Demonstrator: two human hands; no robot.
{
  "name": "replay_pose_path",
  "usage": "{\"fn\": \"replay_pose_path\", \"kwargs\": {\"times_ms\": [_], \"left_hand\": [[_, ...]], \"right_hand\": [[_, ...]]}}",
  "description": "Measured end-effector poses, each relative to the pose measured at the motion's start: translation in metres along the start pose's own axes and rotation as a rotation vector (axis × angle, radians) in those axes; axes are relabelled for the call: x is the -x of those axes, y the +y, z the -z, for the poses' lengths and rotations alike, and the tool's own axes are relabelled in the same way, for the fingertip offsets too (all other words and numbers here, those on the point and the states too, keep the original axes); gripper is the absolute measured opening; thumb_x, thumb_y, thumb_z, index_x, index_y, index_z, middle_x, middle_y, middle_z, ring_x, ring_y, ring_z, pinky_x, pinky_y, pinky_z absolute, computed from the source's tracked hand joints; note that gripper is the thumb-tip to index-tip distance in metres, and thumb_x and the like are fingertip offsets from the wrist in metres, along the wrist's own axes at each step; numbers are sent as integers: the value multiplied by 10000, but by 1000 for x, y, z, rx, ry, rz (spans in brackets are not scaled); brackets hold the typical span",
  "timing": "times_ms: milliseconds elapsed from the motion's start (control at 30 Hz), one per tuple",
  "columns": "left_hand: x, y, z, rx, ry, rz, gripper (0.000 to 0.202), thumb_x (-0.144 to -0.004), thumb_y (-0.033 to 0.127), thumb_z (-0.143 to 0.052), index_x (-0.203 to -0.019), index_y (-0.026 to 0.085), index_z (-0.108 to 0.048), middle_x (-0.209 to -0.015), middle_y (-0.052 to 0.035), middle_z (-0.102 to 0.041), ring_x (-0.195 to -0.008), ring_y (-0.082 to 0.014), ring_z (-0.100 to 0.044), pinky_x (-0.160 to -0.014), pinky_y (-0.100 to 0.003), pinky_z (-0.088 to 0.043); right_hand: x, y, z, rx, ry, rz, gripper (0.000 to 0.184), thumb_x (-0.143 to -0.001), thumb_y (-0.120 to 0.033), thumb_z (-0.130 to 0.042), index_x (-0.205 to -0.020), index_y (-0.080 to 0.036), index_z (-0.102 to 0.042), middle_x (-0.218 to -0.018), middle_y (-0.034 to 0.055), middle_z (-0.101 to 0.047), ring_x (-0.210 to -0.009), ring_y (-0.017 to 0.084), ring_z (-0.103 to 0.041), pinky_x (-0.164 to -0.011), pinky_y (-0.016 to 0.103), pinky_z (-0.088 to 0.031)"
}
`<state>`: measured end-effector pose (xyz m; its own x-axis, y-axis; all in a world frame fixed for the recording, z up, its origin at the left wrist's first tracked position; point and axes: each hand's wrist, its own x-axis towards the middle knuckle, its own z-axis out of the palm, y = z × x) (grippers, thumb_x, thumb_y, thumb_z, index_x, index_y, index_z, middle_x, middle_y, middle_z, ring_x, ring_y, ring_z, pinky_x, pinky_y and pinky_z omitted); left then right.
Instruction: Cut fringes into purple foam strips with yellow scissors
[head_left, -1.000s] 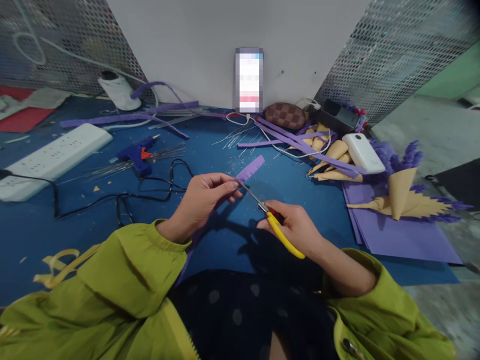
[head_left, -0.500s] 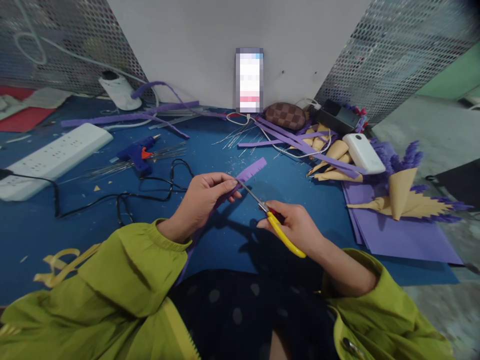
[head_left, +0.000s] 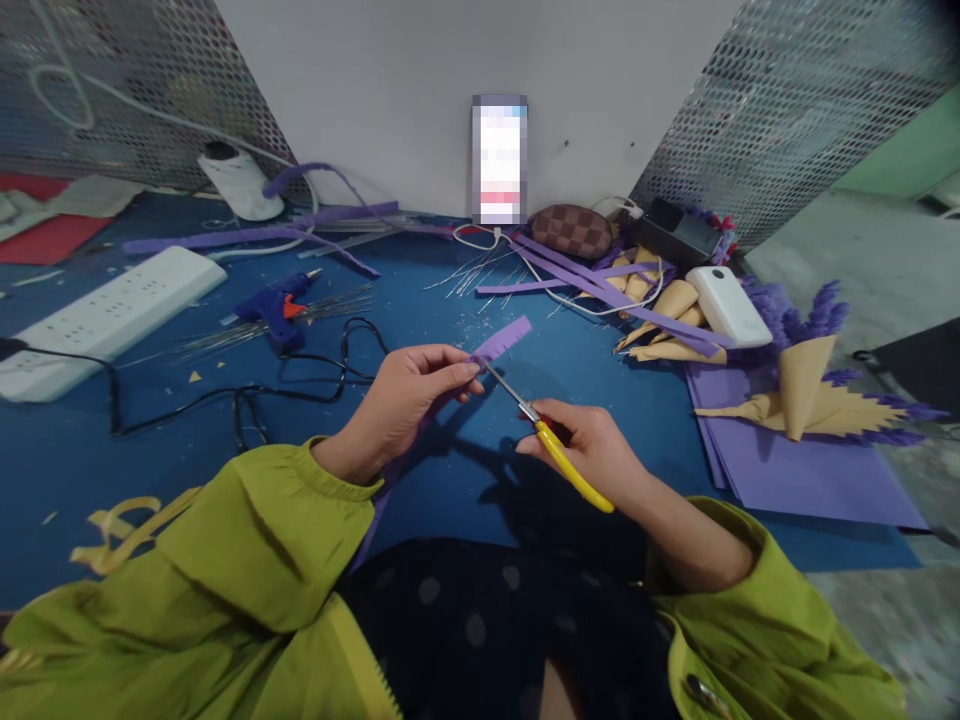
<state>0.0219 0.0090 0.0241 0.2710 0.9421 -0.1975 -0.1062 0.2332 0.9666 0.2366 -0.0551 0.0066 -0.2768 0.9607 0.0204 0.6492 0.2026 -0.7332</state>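
1. Purple paper strip (head_left: pixel 505 338): located above the middle of the blue tabletop (head_left: pixel 169 455), its end projecting obliquely up and to the right beyond the fingers; small nicks line its lower edge. A purple length also shows below the hand, beside the left sleeve.
2. Left hand (head_left: pixel 416 398): thumb and fingers pinched narrowly on the strip, close to where the blades meet it.
3. Right hand (head_left: pixel 596 450): fingers curled around the scissors (head_left: pixel 574 470), a yellow handle lying along the palm. The blades point up and to the left, their tips at the strip by the left fingertips; how far they are parted cannot be told.
4. Left field: a blue glue gun (head_left: pixel 271 308) lies beside thin metal wires (head_left: pixel 341 303), with a white power strip (head_left: pixel 112 322) farther left.
5. Rear field: a phone (head_left: pixel 500 160) stands upright against the pale panel (head_left: pixel 375 100), with a checkered pouch (head_left: pixel 571 232) just to its right.
6. Right field: loose purple strips (head_left: pixel 600 278) lie across tan paper cones (head_left: pixel 675 300) near a white power bank (head_left: pixel 729 306). Nearer the viewer, purple sheets (head_left: pixel 817 487) lie beneath a tan wrapped cone (head_left: pixel 806 385) with purple tufts.
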Motion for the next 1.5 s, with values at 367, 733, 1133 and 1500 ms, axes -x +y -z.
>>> {"fn": "replay_pose_path", "kwargs": {"times_ms": [367, 733, 1133, 1500], "left_hand": [[0, 1, 0, -19, 10, -38, 131, -703, 277, -789, -754, 164, -747, -664, -20, -707, -619, -116, -602, -618, -226, -452], [0, -1, -1, -18, -2, -34, 114, -722, 262, -776, -753, 157, -742, -663, -16, -714, -610, -100, -599, -611, -207, -454], [0, 0, -1, -22, -15, -41, 86, -722, 237, -768, -722, 158, -735, -645, -16, -712, -580, -94, -585, -598, -212, -456], [1, 1, 0, -50, -3, -43, 87, -742, 239, -734, -712, 157, -729, -644, -21, -708, -597, -107, -602, -614, -220, -455]], "right_hand": [[1, -2, -1, 116, 67, 34, 443, -815, -590, -632, -1010, -192, -648, -729, 4, -603, -619, 121, -497, -584, 222, -343], [1, -3, -1, 128, 49, 29, 403, -844, -588, -598, -930, -196, -629, -711, -9, -586, -600, 110, -475, -562, 215, -321], [3, -4, 1, 75, 18, 15, 290, -854, -482, -625, -835, -194, -597, -631, -38, -528, -560, 93, -412, -538, 207, -291], [3, -3, 0, 109, 24, 20, 293, -857, -484, -621, -822, -194, -595, -630, -34, -540, -557, 94, -419, -540, 211, -289]]}}
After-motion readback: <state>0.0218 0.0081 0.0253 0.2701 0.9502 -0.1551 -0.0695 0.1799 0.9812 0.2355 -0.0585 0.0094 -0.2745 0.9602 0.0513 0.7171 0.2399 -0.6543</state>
